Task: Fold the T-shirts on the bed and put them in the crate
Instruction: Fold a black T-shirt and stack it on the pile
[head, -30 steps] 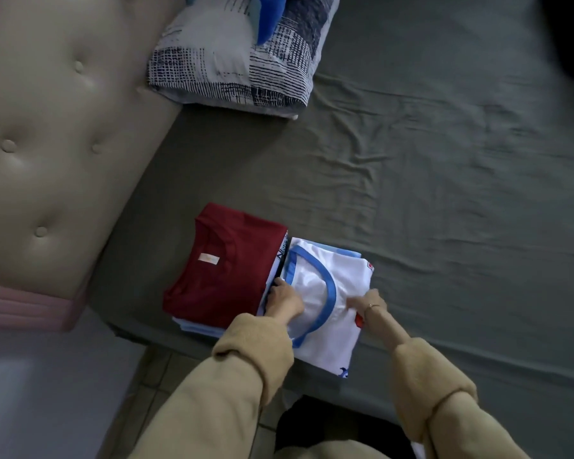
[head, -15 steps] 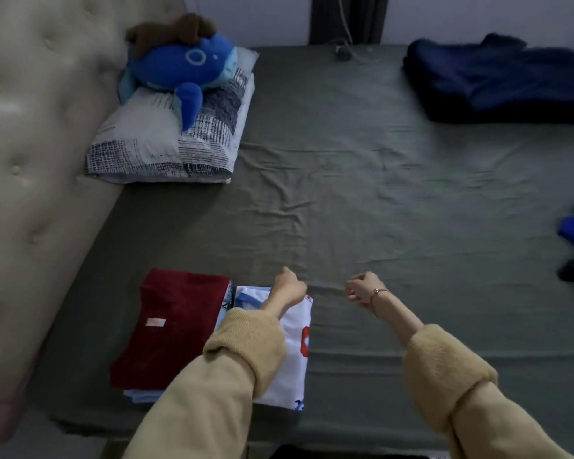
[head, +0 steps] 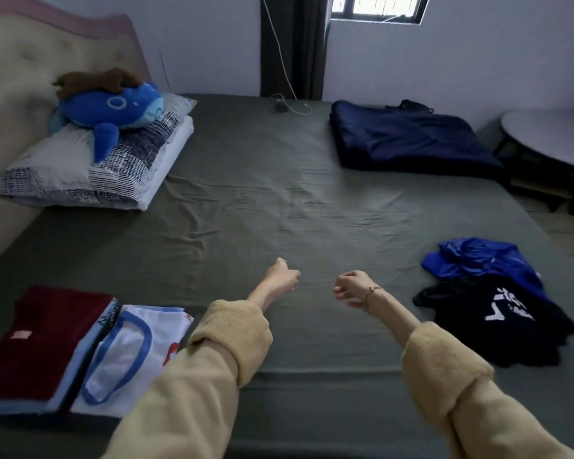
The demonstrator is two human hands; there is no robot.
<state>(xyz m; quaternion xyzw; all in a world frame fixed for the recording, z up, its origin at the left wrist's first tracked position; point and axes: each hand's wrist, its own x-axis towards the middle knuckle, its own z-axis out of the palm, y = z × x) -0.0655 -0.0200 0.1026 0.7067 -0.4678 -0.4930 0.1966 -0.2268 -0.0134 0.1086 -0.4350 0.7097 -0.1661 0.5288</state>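
We hold our left hand [head: 280,276] and right hand [head: 352,288] loosely curled, grasping nothing, above the bed [head: 279,200]; folded T-shirts [head: 90,346] lie at eight o'clock, unfolded T-shirts [head: 491,293] at three.

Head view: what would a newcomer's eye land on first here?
Probably the two bare hands, left hand and right hand, held loosely curled and empty over the middle of the grey bed. Next, the folded red T-shirt and white T-shirt side by side at near left, and the crumpled blue T-shirt and black T-shirt at right.
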